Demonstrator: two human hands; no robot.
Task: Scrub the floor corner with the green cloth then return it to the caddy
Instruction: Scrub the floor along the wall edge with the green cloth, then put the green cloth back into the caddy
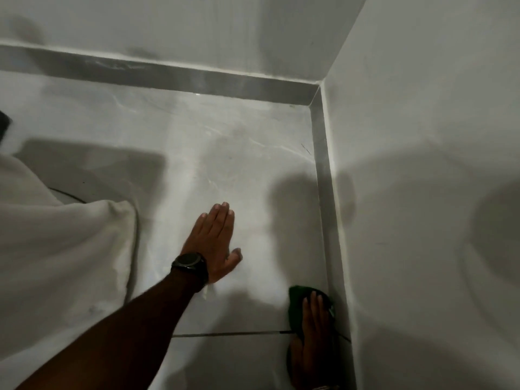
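Observation:
The green cloth [296,306] lies on the pale tiled floor against the right-hand skirting, low in the head view. My right hand [312,333] presses flat on top of it, fingers together, covering most of it. My left hand [215,240] rests flat on the bare floor to the left, fingers extended toward the corner, with a black watch on the wrist. The floor corner [312,106] is farther away at the upper right, where two grey skirting strips meet. No caddy is in view.
White fabric [64,243] drapes over the floor on the left. White walls rise behind and to the right [422,136]. A dark grout line [225,333] crosses the floor near my hands. Shadows fall across the floor and wall.

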